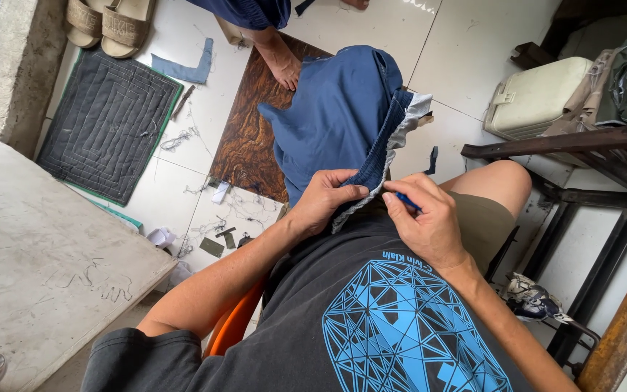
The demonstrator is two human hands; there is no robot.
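A blue garment (335,116) with a grey lining hangs over my knee and drapes toward the floor. My left hand (324,199) pinches its ribbed edge (375,170) between thumb and fingers. Just to the right, my right hand (426,221) grips a small blue tool (406,201) whose tip points at that same edge. Both hands sit close together over my lap, above my dark shirt with a blue geometric print.
Another person's bare foot (281,62) stands on a brown patterned tile ahead. A dark quilted mat (107,120) and sandals (110,22) lie at left, near a grey concrete slab (38,254). Fabric scraps and threads litter the floor. A metal frame (582,189) and cream case (535,98) are at right.
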